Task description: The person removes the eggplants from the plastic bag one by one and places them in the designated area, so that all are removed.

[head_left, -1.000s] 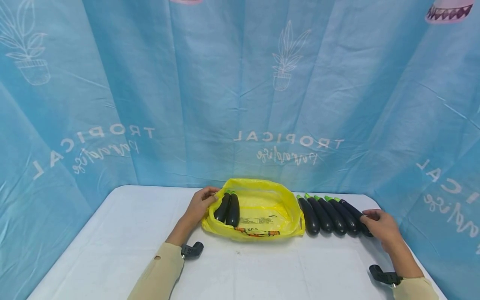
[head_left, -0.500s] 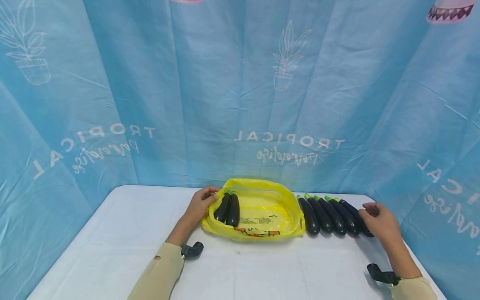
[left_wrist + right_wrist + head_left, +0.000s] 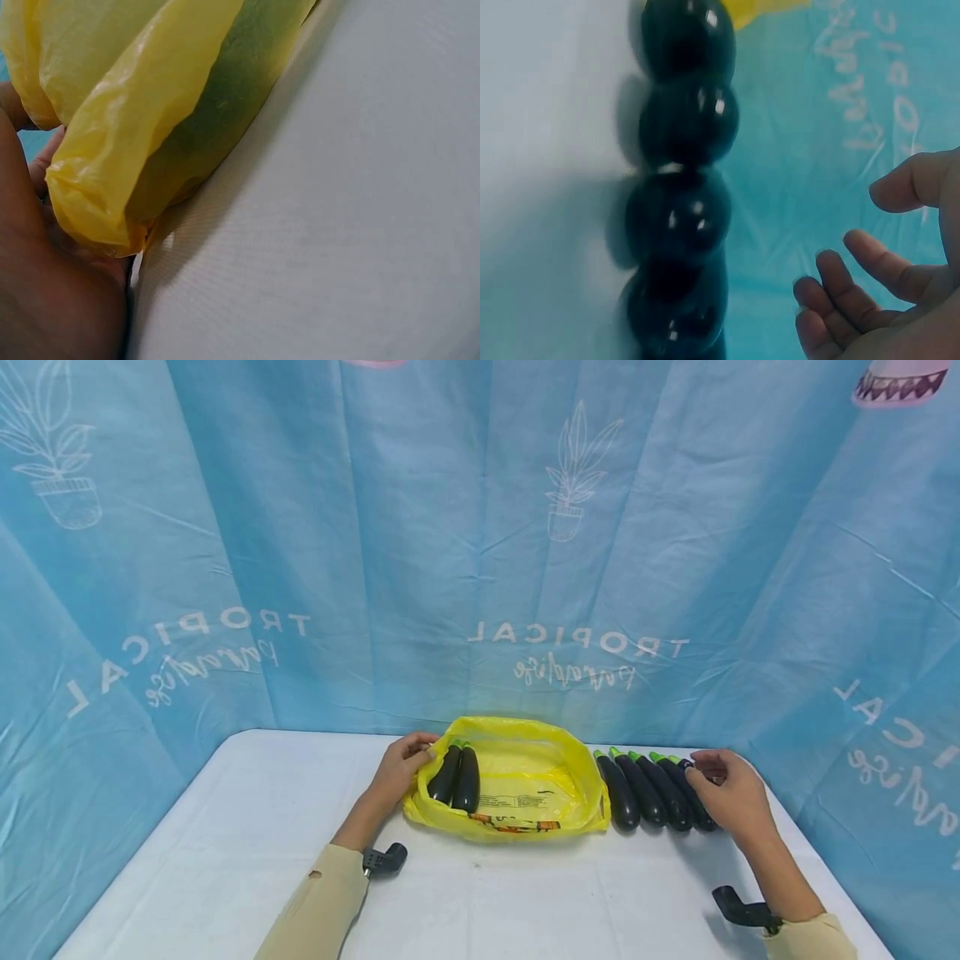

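Head view, bag: A yellow plastic bag (image 3: 528, 753) sits mouth-up in the middle of the white worktop (image 3: 525, 893), with orange and black print on its 6 o'clock side.
Head view, inside bag: Two eggplants (image 3: 467, 781) lie side by side against the 9 o'clock wall, green stalks toward 12.
Head view, row: A row of eggplants (image 3: 665, 795) rests on the worktop at the bag's 3 o'clock, stalks toward 11. Five show; the outermost is partly covered by a hand.
Head view, left hand: The left hand (image 3: 400, 772) is at the bag's 10 o'clock, its fingers (image 3: 415, 744) curled over the rim.
Head view, right hand: The right hand (image 3: 731, 789) is at the row's 3 o'clock end, close to the outermost eggplant; contact cannot be told here.
Head view, backdrop: A blue curtain (image 3: 420, 568) hangs at 12 o'clock, printed with potted plants and mirrored "TROPICAL paradise" lettering.
Left wrist view, hold: At 8 o'clock, the left fingers, partly hidden, clamp the yellow film.
Left wrist view, bag: The film spreads from there toward 12, a dark eggplant shape showing through; worktop at 4.
Right wrist view, row: Rounded eggplant ends stack from 12 to 6 o'clock, slightly blurred, a scrap of bag at 12.
Right wrist view, fingers: At 4 o'clock, thumb and fingers are apart, loosely bent, nothing between them.
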### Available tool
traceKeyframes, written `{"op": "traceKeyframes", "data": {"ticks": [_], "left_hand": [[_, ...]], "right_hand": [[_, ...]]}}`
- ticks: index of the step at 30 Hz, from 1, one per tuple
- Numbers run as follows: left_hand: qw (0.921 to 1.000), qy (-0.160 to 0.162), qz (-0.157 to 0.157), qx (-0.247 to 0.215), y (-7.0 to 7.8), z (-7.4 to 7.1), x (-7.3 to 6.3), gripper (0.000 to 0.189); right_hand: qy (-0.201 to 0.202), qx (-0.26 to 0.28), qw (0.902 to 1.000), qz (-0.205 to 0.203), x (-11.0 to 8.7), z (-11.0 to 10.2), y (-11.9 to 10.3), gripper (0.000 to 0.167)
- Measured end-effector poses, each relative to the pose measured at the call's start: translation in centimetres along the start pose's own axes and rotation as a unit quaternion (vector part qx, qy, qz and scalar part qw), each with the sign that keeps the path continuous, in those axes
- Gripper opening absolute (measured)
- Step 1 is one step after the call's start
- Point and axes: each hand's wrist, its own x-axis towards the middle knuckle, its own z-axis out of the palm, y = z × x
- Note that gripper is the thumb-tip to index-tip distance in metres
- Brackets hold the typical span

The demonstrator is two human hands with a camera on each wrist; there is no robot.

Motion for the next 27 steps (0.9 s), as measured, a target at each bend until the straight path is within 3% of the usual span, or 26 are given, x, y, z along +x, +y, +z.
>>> {"op": "traceKeyframes", "data": {"ticks": [13,27], "left_hand": [[0.9999,-0.003,0.004,-0.009,-0.4,-0.1,0.1,0.033],[0.9999,0.000,0.006,-0.015,-0.6,0.1,0.2,0.030]], "right_hand": [[-0.018,0.015,0.9979,-0.060,-1.1,2.1,-3.9,0.032],[-0.054,0.040,0.9938,-0.089,-2.1,3.8,-7.3,0.032]]}}
